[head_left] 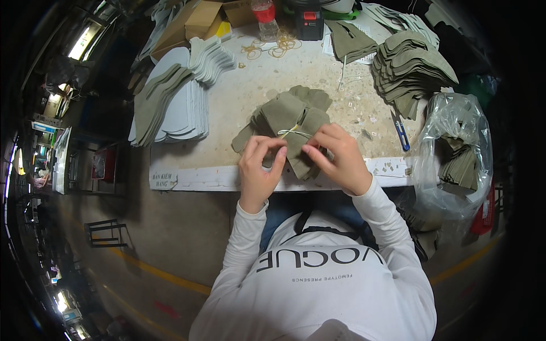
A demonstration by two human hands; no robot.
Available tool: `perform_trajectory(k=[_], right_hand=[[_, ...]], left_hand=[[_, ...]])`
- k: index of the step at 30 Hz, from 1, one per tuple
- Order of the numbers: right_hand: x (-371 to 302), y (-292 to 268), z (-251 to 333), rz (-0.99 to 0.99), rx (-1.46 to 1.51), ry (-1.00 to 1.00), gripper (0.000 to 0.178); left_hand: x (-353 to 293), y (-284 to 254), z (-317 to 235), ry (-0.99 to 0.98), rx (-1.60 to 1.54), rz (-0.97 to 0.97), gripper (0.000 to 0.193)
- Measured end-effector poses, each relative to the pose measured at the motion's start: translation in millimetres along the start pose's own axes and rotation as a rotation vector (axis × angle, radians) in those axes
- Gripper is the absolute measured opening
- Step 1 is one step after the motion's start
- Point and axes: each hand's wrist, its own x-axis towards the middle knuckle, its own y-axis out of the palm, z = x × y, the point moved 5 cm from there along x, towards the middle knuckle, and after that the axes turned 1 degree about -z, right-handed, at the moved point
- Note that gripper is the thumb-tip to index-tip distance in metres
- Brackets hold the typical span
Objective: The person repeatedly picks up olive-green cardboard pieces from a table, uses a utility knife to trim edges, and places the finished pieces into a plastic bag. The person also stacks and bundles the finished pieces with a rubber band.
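Note:
A bundle of olive fabric pieces [284,112] lies fanned out near the table's front edge. Across its middle runs a thin pale string [291,131] with a loop or knot on top. My left hand [260,165] is at the bundle's near left side, thumb and forefinger pinched together by one string end. From the other side, my right hand [339,156] pinches near the string's right end, its fingertips against the fabric. The string between the fingertips is too thin to make out fully.
Grey-white cut stacks [190,111] with olive pieces [158,102] stand at left. Olive stacks [409,68] lie at far right, above blue snips [401,133]. A clear plastic bag [475,128] holds more pieces. Rubber bands [278,48], a bottle [265,20] and a cardboard box [199,20] sit farther back.

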Motion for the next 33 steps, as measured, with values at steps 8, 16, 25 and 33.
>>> perform_trajectory(k=[8,16,25,33], right_hand=[[18.1,5.8,-7.1,-0.103,-0.145,-0.008,0.012],[23.4,15.6,1.0,-0.165,-0.165,0.057,0.012],[24.2,29.6,8.2,-0.19,-0.182,0.132,0.014],[30.2,23.3,-19.9,-0.045,0.123,0.124,0.009]], left_hand=[[10.6,3.4,-0.5,0.08,0.193,-0.065,0.01],[6.0,7.7,15.4,0.081,0.115,-0.16,0.014],[-8.6,15.9,23.8,0.092,0.087,-0.257,0.014],[-4.9,14.0,31.4,0.03,0.024,-0.25,0.014]])
